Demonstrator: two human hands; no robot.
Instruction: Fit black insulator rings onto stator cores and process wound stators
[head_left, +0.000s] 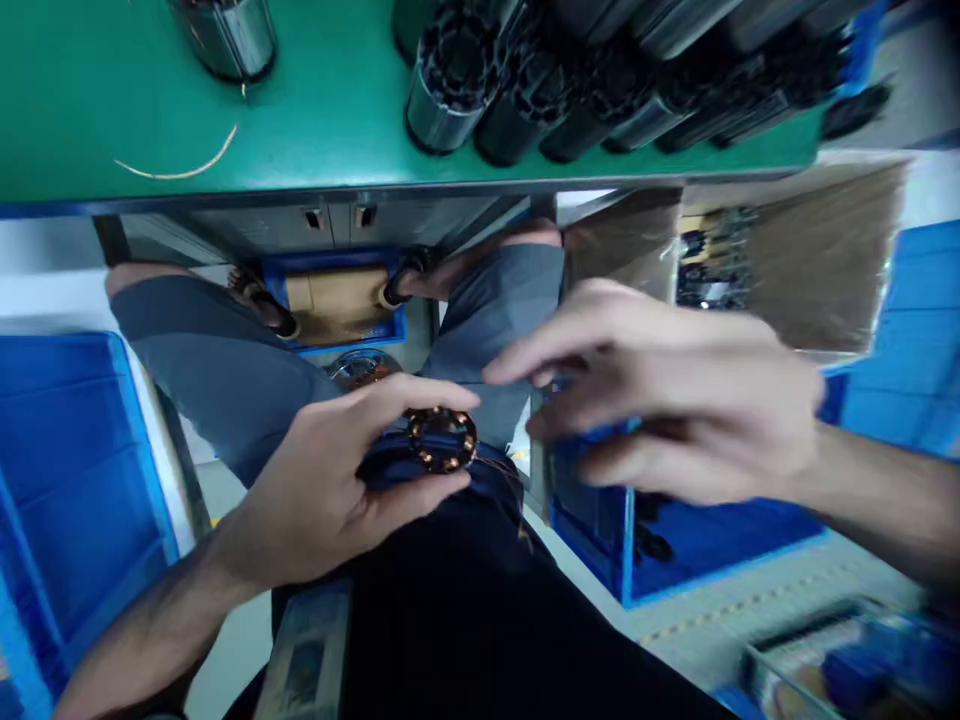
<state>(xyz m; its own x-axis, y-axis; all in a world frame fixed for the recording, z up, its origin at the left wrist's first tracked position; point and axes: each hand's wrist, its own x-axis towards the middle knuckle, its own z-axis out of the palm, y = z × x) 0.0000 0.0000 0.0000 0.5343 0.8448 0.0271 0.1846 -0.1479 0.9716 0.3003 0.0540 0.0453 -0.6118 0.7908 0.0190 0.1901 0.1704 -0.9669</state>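
Head: left fingers (pixel 431 493) pinch a copper-wound ring (pixel 450 463) clear of the bench edge (pixel 337 190), right fingers (pixel 555 335) parted, empty

A faint sheen is reflected near the front edge of the green table (pixel 330 130); the right hand (pixel 667 390) is smeared by motion blur, and darkness is seen beyond the table's right edge

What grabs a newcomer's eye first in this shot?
The copper-wound ring held in the left hand, near mid-picture. Then the blurred right hand, large, just to its right. Above, dark cylinders crowd together toward the right of the green bench.
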